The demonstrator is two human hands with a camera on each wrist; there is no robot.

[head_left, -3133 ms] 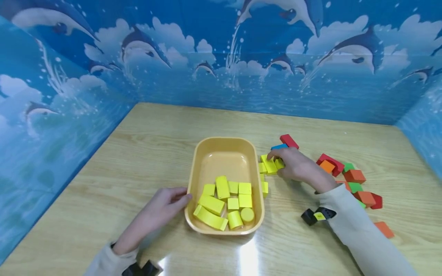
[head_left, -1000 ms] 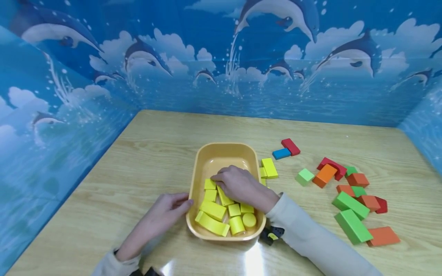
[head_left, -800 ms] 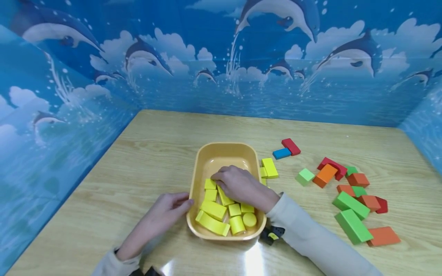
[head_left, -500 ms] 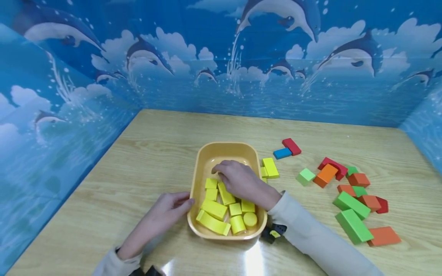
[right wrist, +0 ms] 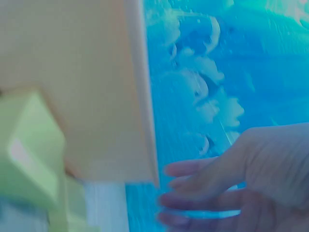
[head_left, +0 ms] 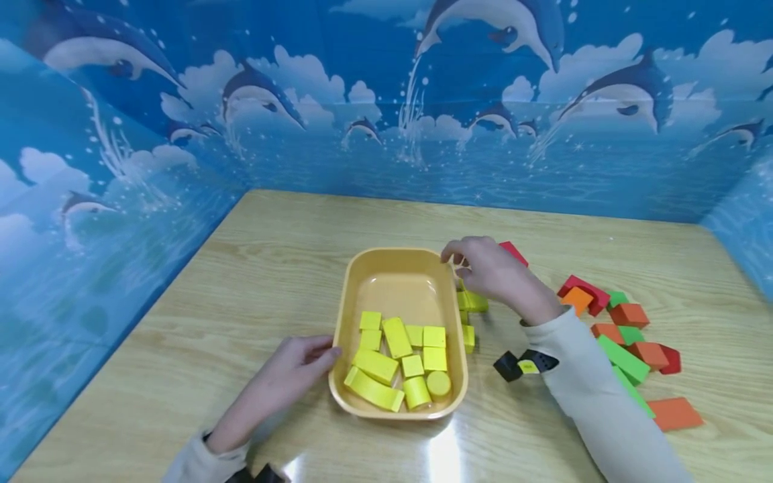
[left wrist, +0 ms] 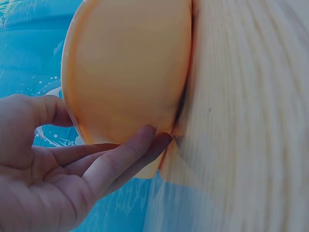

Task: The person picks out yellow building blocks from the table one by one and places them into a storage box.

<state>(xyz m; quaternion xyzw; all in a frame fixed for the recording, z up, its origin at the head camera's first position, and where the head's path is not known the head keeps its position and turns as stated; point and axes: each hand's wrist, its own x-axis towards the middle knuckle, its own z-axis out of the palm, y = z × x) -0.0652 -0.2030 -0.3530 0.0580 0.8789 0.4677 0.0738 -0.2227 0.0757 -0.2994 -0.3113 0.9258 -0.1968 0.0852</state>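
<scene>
A yellow-orange plastic tray point(head_left: 386, 295) stands on the wooden table, with several yellow wooden blocks point(head_left: 374, 365) in its near half. At its left side my left hand point(head_left: 290, 369) holds the wall. The left wrist view shows the thumb at the rim and the other fingers point(left wrist: 120, 162) along the outside of the tray. My right hand point(head_left: 492, 268) hovers by the far right corner of the tray, its fingers loosely bent and nothing in them. Below and beside it, more yellow blocks point(head_left: 474, 302) lie along the tray's right wall, partly hidden by the hand.
To the right lie loose blocks: a red arch point(head_left: 582, 292), an orange block point(head_left: 576, 300), green blocks point(head_left: 622, 359) and a flat orange one point(head_left: 676, 414). A red block point(head_left: 513, 253) shows behind my right hand. A dolphin-print sheet point(head_left: 386, 154) walls the table.
My right hand has come out of the tray and moved right and away, past its far right corner. Yellow blocks stay behind in the tray. My left hand has kept its place.
</scene>
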